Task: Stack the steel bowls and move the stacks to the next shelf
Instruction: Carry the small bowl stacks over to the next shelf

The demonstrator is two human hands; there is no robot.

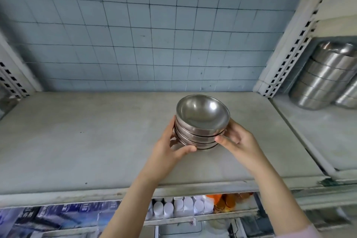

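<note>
Steel bowl stack (201, 121) gripped from both sides mid-shelf (77, 141), left hand (170, 152) curled at its base, right hand (237, 141) pinched on lower rims, taller stack (324, 75) seen on adjoining right shelf (318, 133)

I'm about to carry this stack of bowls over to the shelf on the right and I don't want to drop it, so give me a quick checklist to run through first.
1. Grip of the left hand on the bowl stack: ok, thumb and fingers curl round its left side.
2. Grip of the right hand: ok, it holds the stack's right side.
3. Bowls nested evenly: ok, the rims look parallel.
4. Room on the next shelf: ok, bare surface shows in front of the steel stacks there.
5. Stack lifted off the shelf under it: cannot tell.
</note>
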